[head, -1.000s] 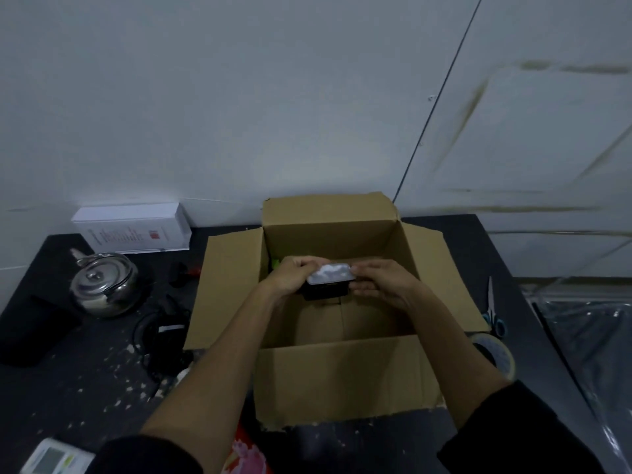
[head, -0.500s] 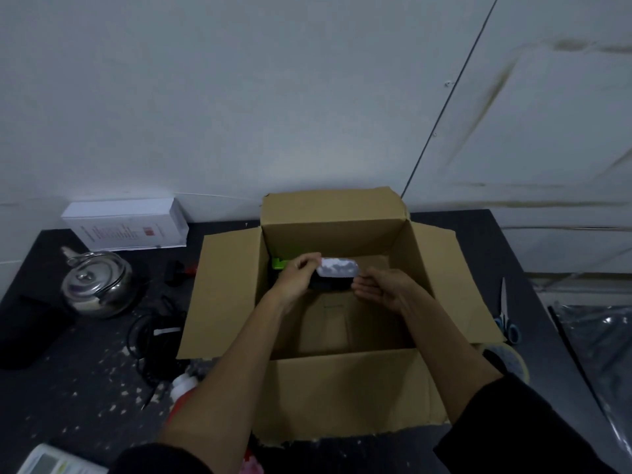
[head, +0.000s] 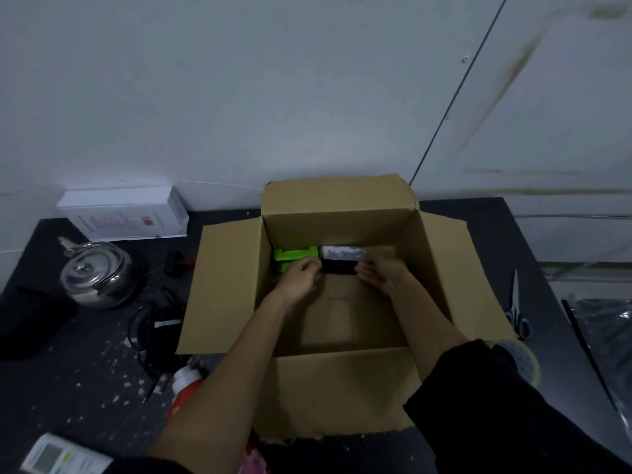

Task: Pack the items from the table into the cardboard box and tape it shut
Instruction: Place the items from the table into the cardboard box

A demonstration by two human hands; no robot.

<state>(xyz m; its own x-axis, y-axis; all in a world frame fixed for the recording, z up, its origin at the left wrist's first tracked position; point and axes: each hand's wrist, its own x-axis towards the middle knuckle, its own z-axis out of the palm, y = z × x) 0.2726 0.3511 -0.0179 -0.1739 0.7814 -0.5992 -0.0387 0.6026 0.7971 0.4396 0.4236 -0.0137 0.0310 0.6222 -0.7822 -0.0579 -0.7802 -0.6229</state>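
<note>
An open cardboard box (head: 342,388) stands on the dark table with all flaps spread. Both my hands reach deep inside it. My left hand (head: 302,277) and my right hand (head: 378,273) grip the two ends of a black block with a silvery top (head: 342,260), low against the box's far wall. A bright green item (head: 294,256) lies in the box's far left corner, right beside the black block. A roll of tape (head: 525,359) lies on the table by the box's right side, partly behind my right sleeve.
Left of the box are a steel kettle (head: 97,275), a white carton (head: 124,217), a tangle of black cable (head: 154,333), a red-and-white bottle (head: 184,388) and a white remote (head: 58,458). Blue-handled scissors (head: 518,313) lie at the right. Paper scraps litter the table.
My hands have carried the black block from above the box down and away, to the far wall beside the green item.
</note>
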